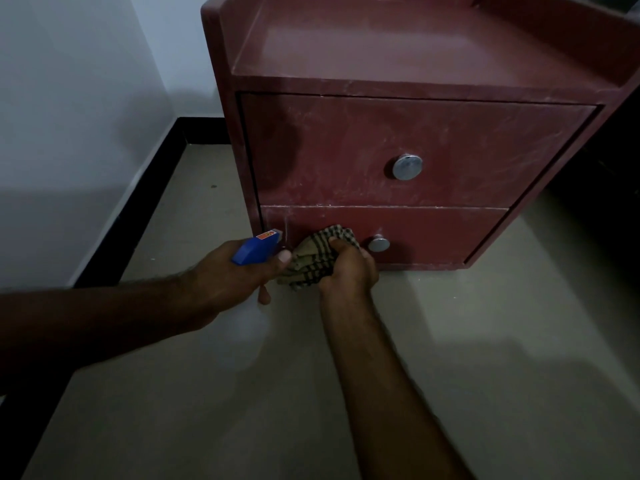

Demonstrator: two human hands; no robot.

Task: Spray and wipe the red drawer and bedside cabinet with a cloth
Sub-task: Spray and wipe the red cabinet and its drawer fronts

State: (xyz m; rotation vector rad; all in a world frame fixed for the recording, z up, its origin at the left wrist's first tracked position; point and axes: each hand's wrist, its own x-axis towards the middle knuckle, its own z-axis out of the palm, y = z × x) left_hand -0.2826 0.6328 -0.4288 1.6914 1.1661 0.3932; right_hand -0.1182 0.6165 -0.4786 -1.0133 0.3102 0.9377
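Both hands are working at the lower red drawer (433, 233) of the dark red wooden bedside cabinet (381, 46).

Right hand (346, 271) is gripping a bunched beige-and-black checked cloth (318, 252), fingers curled round it, and is pressing it against the drawer front just left of the round silver knob (378, 243). Left hand (235, 271), touching the cloth's left side, is curling round the blue plastic spray bottle head (256, 249), with the nozzle pointing at the drawer's left edge. The pale bottle body is hanging blurred below that hand; its fill level cannot be told. Both drawers are sitting closed, contents hidden. The upper red drawer (346, 143) is showing whitish streaks above both hands. Beige tiled floor (242, 393) is lying under the forearms.
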